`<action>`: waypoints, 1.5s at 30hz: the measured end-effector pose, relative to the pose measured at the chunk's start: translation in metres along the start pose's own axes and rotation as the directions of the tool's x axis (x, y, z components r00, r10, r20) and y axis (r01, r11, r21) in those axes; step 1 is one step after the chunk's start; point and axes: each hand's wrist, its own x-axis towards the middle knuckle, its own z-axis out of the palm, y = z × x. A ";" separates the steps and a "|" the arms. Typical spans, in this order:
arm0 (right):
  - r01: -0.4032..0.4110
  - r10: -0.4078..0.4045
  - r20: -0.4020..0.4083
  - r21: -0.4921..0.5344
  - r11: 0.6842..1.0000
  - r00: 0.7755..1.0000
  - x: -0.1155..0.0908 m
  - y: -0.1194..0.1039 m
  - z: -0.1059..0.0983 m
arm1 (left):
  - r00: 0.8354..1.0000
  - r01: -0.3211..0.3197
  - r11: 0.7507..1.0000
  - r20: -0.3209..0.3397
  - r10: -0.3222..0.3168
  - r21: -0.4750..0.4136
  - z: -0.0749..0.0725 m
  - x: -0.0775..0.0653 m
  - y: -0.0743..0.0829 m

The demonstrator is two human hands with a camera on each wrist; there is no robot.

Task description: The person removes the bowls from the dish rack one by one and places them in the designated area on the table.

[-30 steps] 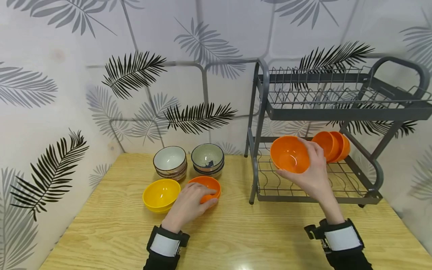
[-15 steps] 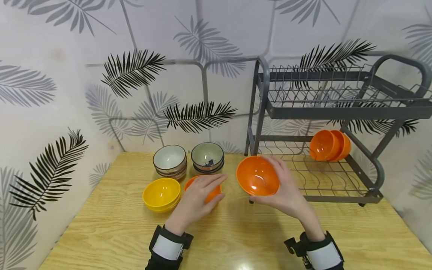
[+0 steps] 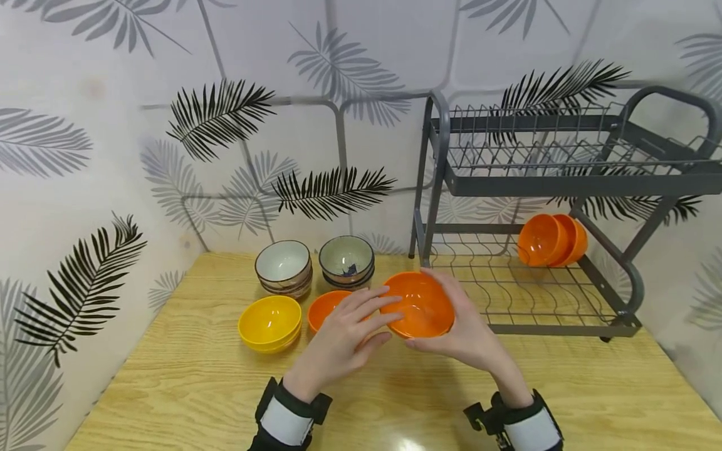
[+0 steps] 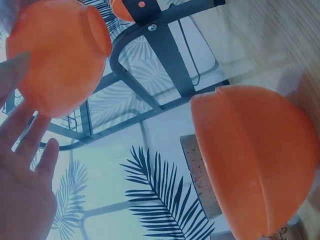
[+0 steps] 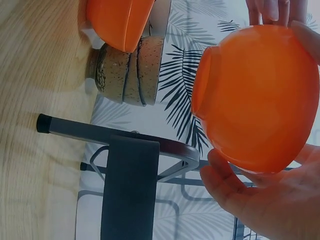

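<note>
My right hand (image 3: 468,326) grips an orange bowl (image 3: 423,307) by its rim side, thumb below and fingers above, with its opening toward the head camera. The bowl is held in the air left of the dish rack. My left hand (image 3: 346,338) has its fingers stretched out, overlapping the bowl's left edge. In the right wrist view, left-hand fingertips (image 5: 275,10) are right at the bowl's far side. Behind my left hand, nested orange bowls (image 3: 323,308) stand on the table, partly hidden; the left wrist view shows this nested pair (image 4: 270,155) from the side.
A grey two-tier dish rack (image 3: 586,186) stands at the right, with orange bowls (image 3: 540,240) leaning on its lower shelf. Yellow bowls (image 3: 269,322) sit left of my left hand. Behind them are stacks of white bowls (image 3: 283,263) and grey-green bowls (image 3: 345,258), near the patterned wall.
My right hand has carried the orange bowl from before the rack's lower shelf leftward and down. My left hand has left the nested orange bowls and moved right to the held bowl.
</note>
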 end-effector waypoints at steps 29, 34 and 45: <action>0.028 -0.031 0.036 0.082 0.996 0.999 -0.005 0.005 -0.003 | 0.999 0.047 0.998 -0.008 -0.047 -0.048 -0.008 -0.001 0.001; 0.025 -0.030 0.034 0.119 0.993 0.999 -0.005 0.004 -0.005 | 0.997 0.072 0.997 -0.029 -0.072 -0.005 -0.009 -0.003 -0.002; 0.014 -0.018 0.027 0.140 0.990 0.999 -0.006 0.001 -0.007 | 0.985 0.168 0.981 -0.045 -0.165 0.096 -0.008 -0.007 -0.005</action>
